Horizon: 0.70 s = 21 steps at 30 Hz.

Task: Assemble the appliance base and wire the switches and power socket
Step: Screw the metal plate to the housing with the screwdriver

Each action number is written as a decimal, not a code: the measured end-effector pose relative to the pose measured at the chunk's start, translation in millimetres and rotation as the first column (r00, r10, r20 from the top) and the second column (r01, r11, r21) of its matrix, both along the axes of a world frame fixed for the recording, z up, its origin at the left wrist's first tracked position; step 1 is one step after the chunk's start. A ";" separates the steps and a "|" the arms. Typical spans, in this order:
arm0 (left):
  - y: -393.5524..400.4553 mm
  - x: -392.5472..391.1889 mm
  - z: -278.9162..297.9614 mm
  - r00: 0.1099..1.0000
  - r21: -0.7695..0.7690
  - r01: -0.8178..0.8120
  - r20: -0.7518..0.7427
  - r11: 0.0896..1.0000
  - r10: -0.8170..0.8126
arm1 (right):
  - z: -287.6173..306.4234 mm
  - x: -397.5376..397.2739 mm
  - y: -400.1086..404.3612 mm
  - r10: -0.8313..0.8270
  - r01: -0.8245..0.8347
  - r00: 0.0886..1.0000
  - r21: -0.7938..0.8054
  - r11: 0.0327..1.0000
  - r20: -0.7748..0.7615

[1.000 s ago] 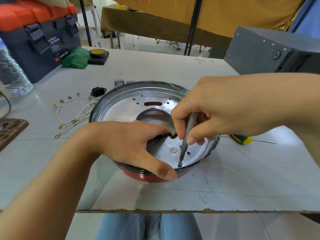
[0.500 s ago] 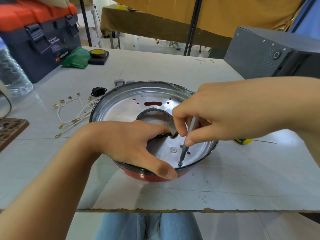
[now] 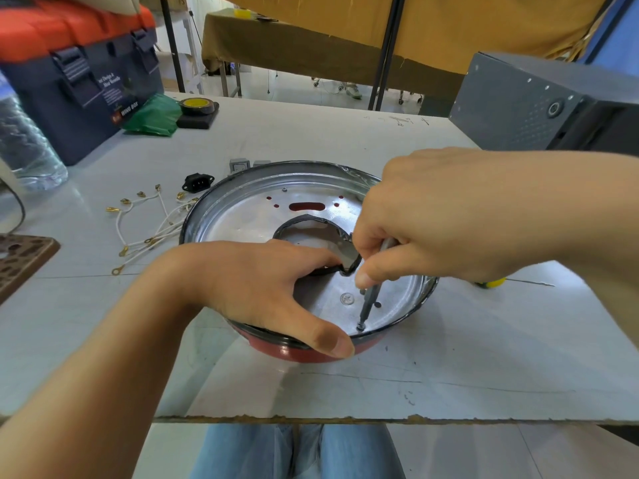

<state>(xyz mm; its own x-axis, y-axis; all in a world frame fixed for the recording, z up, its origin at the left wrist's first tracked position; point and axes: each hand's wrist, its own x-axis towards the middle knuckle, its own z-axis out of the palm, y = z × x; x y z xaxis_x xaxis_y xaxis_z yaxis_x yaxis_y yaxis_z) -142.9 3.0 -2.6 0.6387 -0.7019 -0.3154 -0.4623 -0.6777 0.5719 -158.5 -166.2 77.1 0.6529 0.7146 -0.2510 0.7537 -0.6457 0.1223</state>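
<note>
At lower centre, the right hand pinches a screwdriver on a rim screw (left hand grips the appliance base); tilting could make it slip off.

The right hand sits slightly higher and further right on the screwdriver shaft than 1 second ago, and more of the yellow-green handle on the table behind shows beside it.

Bright daylight, soft shadows, wide-angle edge distortion
</note>
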 end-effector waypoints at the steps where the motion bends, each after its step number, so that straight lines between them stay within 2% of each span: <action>1: -0.1 0.5 -0.4 1.000 0.004 0.004 0.002 1.000 -0.004 | 0.1 0.1 -0.4 -0.013 0.013 1.000 -0.008 1.000 -0.013; 9: -0.1 1.1 -0.8 1.000 -0.002 0.014 -0.005 1.000 -0.014 | -4.3 0.8 -7.4 -0.014 0.025 0.982 0.056 0.998 -0.186; 15: -0.1 1.2 -1.7 1.000 -0.012 0.012 -0.008 1.000 -0.012 | -2.9 3.4 -4.9 0.044 -0.030 0.994 0.135 0.990 -0.101; 21: -0.4 0.6 -1.8 1.000 -0.019 0.007 0.003 1.000 -0.007 | -14.7 8.2 -5.4 -0.004 0.008 1.000 0.160 0.987 -0.026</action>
<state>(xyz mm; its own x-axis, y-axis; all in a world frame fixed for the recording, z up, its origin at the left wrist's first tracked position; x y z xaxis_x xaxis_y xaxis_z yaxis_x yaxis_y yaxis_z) -142.3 2.6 -4.5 0.6346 -0.7123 -0.3000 -0.4689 -0.6634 0.5831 -150.3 -171.6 62.4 0.6519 0.7433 -0.1502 0.7516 -0.6596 -0.0025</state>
